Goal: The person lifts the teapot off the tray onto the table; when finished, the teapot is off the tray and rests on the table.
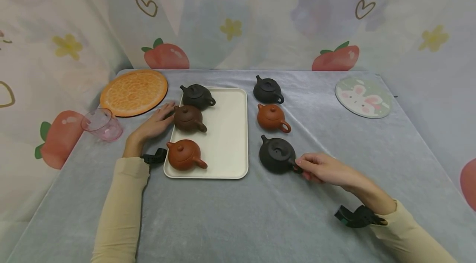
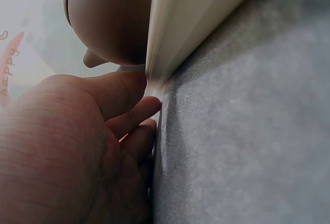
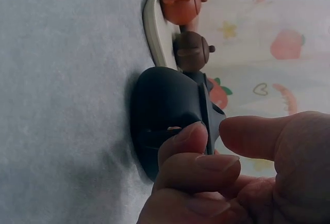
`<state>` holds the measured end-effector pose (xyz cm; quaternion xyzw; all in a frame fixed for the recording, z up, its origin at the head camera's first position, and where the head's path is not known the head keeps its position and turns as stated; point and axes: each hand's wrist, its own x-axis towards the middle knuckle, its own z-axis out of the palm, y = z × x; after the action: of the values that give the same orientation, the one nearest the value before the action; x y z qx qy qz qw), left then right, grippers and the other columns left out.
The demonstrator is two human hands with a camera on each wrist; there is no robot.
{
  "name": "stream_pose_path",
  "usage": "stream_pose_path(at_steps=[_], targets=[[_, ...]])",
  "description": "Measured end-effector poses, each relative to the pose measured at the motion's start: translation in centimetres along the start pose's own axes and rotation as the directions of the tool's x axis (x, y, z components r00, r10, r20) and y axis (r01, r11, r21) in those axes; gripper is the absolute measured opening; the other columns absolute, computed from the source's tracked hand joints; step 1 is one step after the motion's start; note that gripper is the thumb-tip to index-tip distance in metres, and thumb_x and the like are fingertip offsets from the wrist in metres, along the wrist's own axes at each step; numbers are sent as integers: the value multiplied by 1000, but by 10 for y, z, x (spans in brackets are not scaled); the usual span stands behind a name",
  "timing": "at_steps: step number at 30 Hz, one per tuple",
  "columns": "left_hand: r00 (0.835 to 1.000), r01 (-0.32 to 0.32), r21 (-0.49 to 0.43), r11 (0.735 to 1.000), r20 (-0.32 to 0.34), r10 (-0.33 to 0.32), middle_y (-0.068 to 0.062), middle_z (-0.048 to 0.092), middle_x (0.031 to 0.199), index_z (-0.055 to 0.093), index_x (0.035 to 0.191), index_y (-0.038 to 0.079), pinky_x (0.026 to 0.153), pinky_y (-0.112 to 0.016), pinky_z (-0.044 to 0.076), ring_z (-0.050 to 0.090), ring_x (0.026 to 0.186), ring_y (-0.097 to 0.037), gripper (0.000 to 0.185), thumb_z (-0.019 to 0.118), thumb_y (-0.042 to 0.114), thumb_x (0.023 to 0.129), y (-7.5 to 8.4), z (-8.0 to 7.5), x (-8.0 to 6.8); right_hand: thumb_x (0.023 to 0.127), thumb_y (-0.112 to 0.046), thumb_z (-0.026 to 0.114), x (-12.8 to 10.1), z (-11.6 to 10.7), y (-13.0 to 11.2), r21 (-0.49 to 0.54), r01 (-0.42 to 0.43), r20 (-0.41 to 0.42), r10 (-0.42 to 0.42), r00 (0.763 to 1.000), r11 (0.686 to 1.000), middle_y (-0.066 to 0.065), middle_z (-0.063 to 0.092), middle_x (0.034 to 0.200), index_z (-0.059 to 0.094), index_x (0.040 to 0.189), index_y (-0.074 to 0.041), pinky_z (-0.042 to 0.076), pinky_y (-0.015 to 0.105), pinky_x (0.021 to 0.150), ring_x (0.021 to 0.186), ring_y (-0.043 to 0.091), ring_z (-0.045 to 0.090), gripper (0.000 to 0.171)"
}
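Note:
At the left rim of a cream tray [image 1: 227, 139], my left hand [image 1: 155, 122] rests with fairly straight fingers, the thumb against the tray's side in the left wrist view. On the tray stand a black teapot [image 1: 197, 97], a dark brown teapot [image 1: 188, 118] right by that hand, and an orange-brown teapot [image 1: 184, 155]. My right hand [image 1: 321, 168] holds the handle of another black teapot [image 1: 276, 155], which sits on the cloth right of the tray. In the right wrist view, curled fingers [image 3: 198, 170] partly hide that handle.
Behind the held teapot stand an orange-brown teapot [image 1: 271, 117] and a further black teapot [image 1: 267, 90]. A round orange mat [image 1: 134, 91] and a clear pinkish glass [image 1: 102, 124] lie at the left. A round rabbit mat [image 1: 362, 98] lies far right. A patterned curtain [image 1: 260, 19] hangs behind.

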<state>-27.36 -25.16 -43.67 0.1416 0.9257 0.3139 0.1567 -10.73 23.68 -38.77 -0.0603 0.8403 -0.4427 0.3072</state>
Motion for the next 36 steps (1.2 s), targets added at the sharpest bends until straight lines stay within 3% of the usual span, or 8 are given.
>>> stream_pose_path(at_steps=[9,15,22,28,36], targets=[[1000,-22,10,1000,1,22,-14,5,165,23,154,1,122,-51,-4,-5,151,-33,56,33,28,107,4,1,-1,102,-36,49,1,-5,-8,-79,2,-70,-8,997,997,-2,43,58,58,83,2,30,25,45,50,10,37,44],[1000,-5,8,1000,5,5,-13,5,165,21,155,2,122,-52,-4,-6,151,-33,57,33,29,107,4,1,-1,103,-32,48,2,-11,-21,-96,27,-88,-35,996,995,1,50,65,64,95,-1,37,24,50,55,10,44,36],[1000,15,4,1000,2,-15,-12,4,165,21,155,3,122,-53,-4,-7,151,-33,57,33,30,107,5,2,-1,102,-37,50,6,-10,-42,-72,47,-72,-52,996,996,2,54,72,65,102,-4,39,25,55,60,11,47,36],[1000,16,15,1000,0,-16,-12,3,165,20,155,2,121,-54,-4,-7,151,-33,57,33,30,107,6,2,0,101,-38,52,13,-2,-54,-78,49,-48,-53,997,996,2,54,71,65,99,-3,42,25,55,60,11,48,37],[1000,21,18,1000,-4,-21,-13,4,165,21,155,1,122,-53,-4,-7,151,-34,56,33,27,107,2,1,1,102,-35,51,28,9,-67,-122,121,9,-120,993,985,4,57,72,64,95,-3,42,26,51,57,13,49,36]])
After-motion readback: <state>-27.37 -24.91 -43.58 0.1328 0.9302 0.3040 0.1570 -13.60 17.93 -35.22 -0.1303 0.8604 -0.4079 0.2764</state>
